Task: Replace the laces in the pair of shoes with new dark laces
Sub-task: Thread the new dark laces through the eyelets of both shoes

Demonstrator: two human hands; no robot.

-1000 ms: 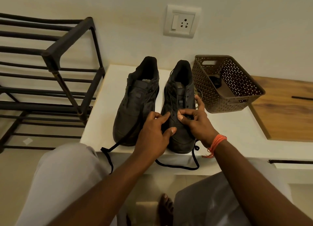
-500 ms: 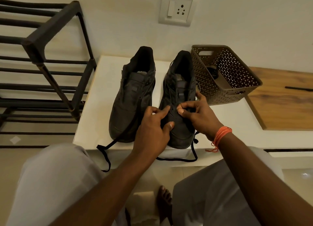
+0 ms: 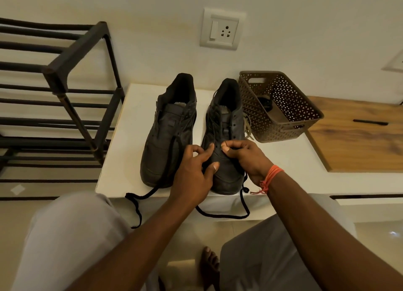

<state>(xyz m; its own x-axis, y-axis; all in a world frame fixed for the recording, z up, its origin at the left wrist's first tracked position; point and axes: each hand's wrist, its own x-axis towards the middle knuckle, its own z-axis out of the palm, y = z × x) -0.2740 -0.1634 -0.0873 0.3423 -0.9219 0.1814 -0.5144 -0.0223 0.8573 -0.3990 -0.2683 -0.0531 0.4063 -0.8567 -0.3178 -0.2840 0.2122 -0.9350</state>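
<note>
Two dark shoes stand side by side on a white low table point(image 3: 283, 160), toes toward me. My right hand point(image 3: 248, 160) pinches something small, apparently a dark lace tip, at the lowest eyelets of the right shoe point(image 3: 226, 118). My left hand point(image 3: 194, 175) rests on that shoe's toe, its fingers loosely curved and its forefinger near the eyelets. A dark lace point(image 3: 224, 215) loops down from under this shoe over the table's front edge. Another dark lace point(image 3: 135, 205) runs from the left shoe point(image 3: 168, 133) and hangs off the edge.
A brown perforated basket point(image 3: 283, 125) stands right of the shoes with a dark item inside. A pale old lace point(image 3: 248, 127) lies between basket and right shoe. A black metal rack point(image 3: 65, 77) is at the left, a wooden top point(image 3: 357, 138) at the right.
Both hands stay at the right shoe's lower eyelets. My right hand's raised finger has curled in, and my left fingers have spread slightly. The view has shifted a little.
</note>
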